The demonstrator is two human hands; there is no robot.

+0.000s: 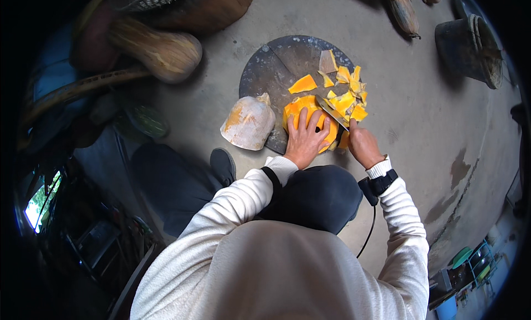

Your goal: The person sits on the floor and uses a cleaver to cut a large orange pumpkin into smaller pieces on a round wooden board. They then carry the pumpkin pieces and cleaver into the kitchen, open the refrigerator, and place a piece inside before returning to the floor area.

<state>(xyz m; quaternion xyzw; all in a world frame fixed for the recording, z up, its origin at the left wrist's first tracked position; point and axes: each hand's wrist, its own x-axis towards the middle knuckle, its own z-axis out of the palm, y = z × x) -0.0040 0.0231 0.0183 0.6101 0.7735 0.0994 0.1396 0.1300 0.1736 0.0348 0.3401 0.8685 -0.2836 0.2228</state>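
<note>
My left hand (306, 138) presses down with spread fingers on a peeled orange pumpkin piece (299, 105), steadying it on a round dark board (271, 73). In my right hand (365, 144) is the handle of a kitchen knife (332, 111), its blade slanting along the right side of the piece. Cut rind and flesh scraps (343, 102) lie heaped beyond the blade. A flat orange slice (303, 84) rests apart on the board. An unpeeled pumpkin section with a stem (249, 123), pale and chalky, sits at the board's left edge.
A long tan squash (166, 54) lies at the upper left, near a curved wooden rim (87, 86) and a green-striped gourd (146, 119). Another squash (404, 15) is at the top right, beside a dark bucket (466, 48). A thin cable (369, 233) hangs from my right wrist strap.
</note>
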